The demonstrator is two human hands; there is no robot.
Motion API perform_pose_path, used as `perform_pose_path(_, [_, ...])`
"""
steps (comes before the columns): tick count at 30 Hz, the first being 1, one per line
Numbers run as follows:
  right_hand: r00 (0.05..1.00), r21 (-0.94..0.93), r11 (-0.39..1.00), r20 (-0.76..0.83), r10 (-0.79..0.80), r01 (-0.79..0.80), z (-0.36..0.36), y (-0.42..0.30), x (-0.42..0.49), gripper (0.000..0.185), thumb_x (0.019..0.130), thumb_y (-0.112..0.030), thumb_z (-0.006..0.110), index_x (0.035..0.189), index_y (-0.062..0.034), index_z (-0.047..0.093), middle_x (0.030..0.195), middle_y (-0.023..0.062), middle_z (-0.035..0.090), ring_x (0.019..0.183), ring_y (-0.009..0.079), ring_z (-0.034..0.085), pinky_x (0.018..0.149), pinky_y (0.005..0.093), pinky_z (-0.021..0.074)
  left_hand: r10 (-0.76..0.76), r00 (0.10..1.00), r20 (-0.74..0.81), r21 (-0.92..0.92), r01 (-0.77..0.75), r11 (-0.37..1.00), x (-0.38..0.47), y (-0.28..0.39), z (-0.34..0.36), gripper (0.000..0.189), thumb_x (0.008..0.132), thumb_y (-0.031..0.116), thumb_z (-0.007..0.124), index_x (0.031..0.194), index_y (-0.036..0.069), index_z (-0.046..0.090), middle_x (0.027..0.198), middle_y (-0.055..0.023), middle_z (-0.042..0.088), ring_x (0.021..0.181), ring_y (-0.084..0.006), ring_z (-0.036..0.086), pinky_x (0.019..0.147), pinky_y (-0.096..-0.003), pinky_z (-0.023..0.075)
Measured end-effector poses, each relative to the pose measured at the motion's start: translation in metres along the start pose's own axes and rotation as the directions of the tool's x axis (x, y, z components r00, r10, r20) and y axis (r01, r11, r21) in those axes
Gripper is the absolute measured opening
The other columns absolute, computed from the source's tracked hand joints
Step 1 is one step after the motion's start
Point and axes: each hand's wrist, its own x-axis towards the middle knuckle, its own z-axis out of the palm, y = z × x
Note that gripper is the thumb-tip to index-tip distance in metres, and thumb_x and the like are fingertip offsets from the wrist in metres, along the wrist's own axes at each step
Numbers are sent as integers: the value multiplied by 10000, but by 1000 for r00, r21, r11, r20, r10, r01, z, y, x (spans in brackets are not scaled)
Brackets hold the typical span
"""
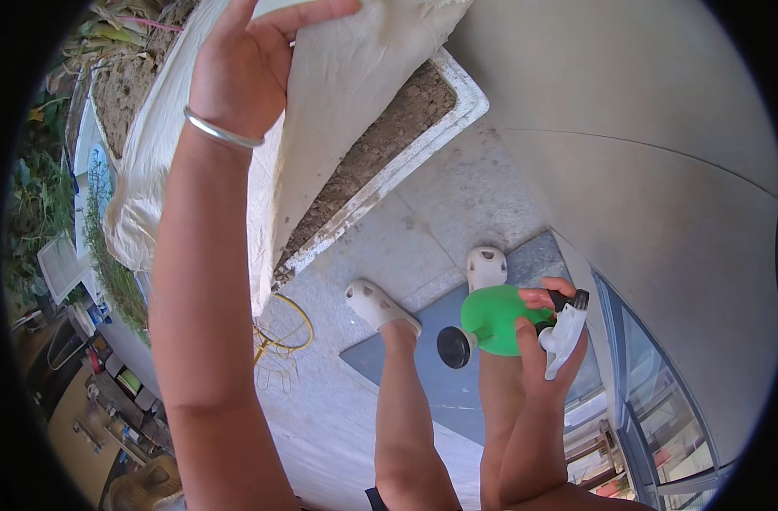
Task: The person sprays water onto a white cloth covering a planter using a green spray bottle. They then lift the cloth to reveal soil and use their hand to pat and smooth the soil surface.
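Observation:
My left hand (252,70) reaches up at the top left, palm showing and a metal bangle (222,131) on its wrist. One stretched finger lies against a cream cloth sheet (351,70), and the other fingertips run past the top edge, so its grip is unclear. Under the raised sheet, dark crumbly soil (376,144) fills a white foam planter box (462,89). At the lower right, my right hand (558,342) is closed around a green spray bottle (491,319). It has a white trigger (562,345), a black nozzle and a round black knob (455,347).
Two clog-clad feet (379,305) stand by a grey mat (453,358) on the concrete floor. A yellow wire hoop stand (287,322) is beside the planter. Green plants (41,172) and a cluttered shelf (117,396) line the left; a glass-paned window (660,389) borders the right.

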Motion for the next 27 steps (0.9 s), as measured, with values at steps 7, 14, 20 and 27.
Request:
perform_pose_path(7, [999,40,999,45,-19,17,3,9,2,541,773,118,530,1309,40,511,1105,122,614,1054,178,559,991,341,422,76,969,-233,96,-55,994,-1,5,14,1025,950,809,288,1179,-109,681,1210,-228,706,1161,-308,672,1044,-399,502])
perform_pose_path(14, [999,27,1000,46,5,-6,9,5,4,541,772,116,533,1306,27,526,1098,113,612,1041,179,571,981,342,428,44,985,-166,1,-44,999,-12,11,31,1081,942,827,252,1245,-138,632,1229,-243,693,1150,-327,680,1044,-416,513])
perform_pose_path(20, [999,23,999,35,29,-30,10,4,6,538,776,109,535,1305,13,537,1099,103,608,1042,169,567,984,342,429,145,981,126,22,-149,989,-12,7,30,1130,939,834,169,1297,-152,588,1307,-268,647,1195,-337,663,1048,-412,519])
perform_pose_path(27, [1000,-45,999,21,-10,11,9,9,11,537,772,-13,658,1295,-6,538,1060,90,690,982,176,643,971,346,470,178,983,45,79,-182,980,-23,13,34,1102,952,815,162,1286,-137,605,1269,-256,672,1165,-330,680,1012,-419,543])
